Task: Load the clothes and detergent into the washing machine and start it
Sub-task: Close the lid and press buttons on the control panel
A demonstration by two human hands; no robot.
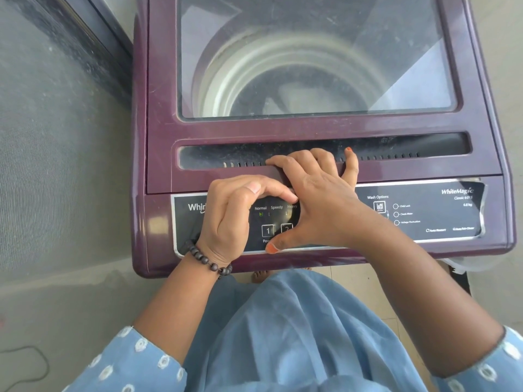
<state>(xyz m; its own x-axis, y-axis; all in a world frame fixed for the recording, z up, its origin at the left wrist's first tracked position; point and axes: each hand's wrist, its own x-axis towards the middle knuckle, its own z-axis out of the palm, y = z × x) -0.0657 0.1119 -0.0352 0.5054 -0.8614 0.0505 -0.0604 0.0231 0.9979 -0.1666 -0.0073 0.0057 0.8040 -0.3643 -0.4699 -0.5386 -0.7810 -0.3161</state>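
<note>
Now, washing machine (319, 176): straight ahead, glass lid (311, 55) down, drum behind it blurred, contents unclear.
Right hand (317, 199): grip hooked over lid handle (396, 148), fingers curled in the slot.
Left hand (237, 213): grip loosely curled over control panel (424, 213), holding nothing, fingertips near the mode labels.
Risk: stray press changing the setting; lid slipping and dropping.

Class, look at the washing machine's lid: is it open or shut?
Shut. The lid lies flat on the machine's top, the drum seen only through its window. The right hand has fingers curled in the lid's handle recess.
</note>
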